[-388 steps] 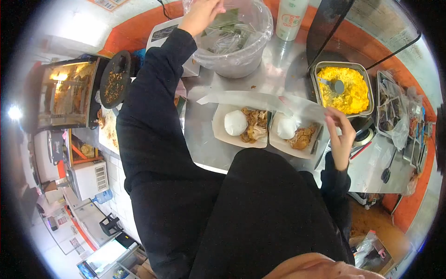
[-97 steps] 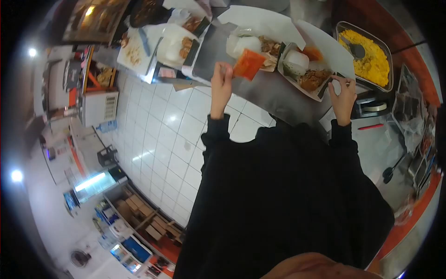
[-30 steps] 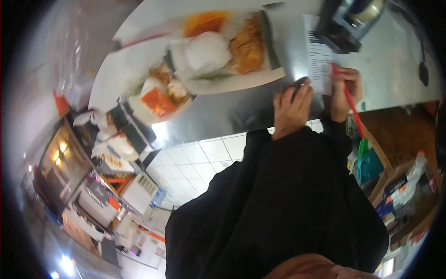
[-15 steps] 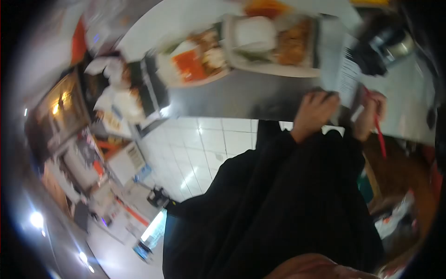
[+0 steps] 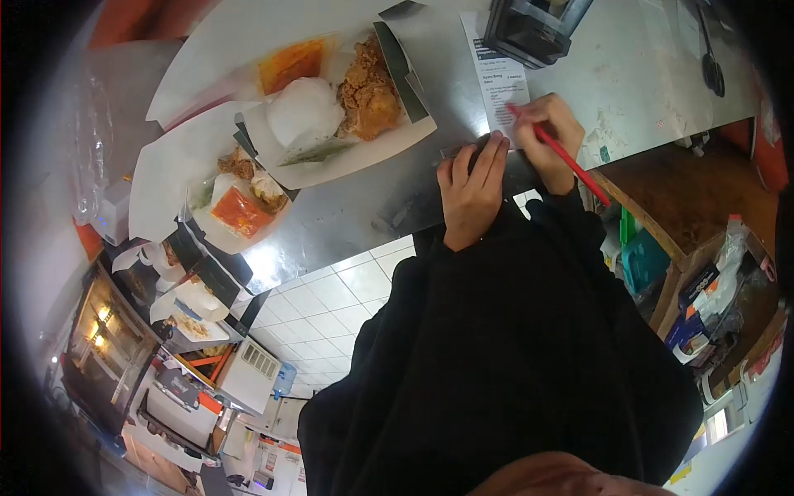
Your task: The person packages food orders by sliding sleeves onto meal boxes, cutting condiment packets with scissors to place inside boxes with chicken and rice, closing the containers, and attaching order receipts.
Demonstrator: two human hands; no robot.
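Observation:
My right hand (image 5: 552, 132) grips a long, thin red pen (image 5: 571, 157), its upper end sloping back toward my sleeve. The pen's tip meets a printed paper receipt (image 5: 499, 87) lying on the steel counter. My left hand (image 5: 471, 194) rests with fingers stretched out at the counter's front edge, beside the receipt's lower end. A small, clear-edged item partly shows by its fingertips; what it is, I cannot make out. Left of the hands stands an open paper box (image 5: 347, 157) of rice, fried chicken and a red sauce packet (image 5: 294, 64).
A second open food box (image 5: 236, 202) stands farther left, with more boxes beyond it. At the receipt's top sits a black device (image 5: 529, 37). Black tongs or a similar utensil (image 5: 711, 74) lie at right. Below the counter is a wooden shelf (image 5: 662, 194).
The view has turned and sharpened. My right hand has brought the pen onto the receipt; earlier the pen hung down past the counter edge. My left hand still rests at the counter's edge.

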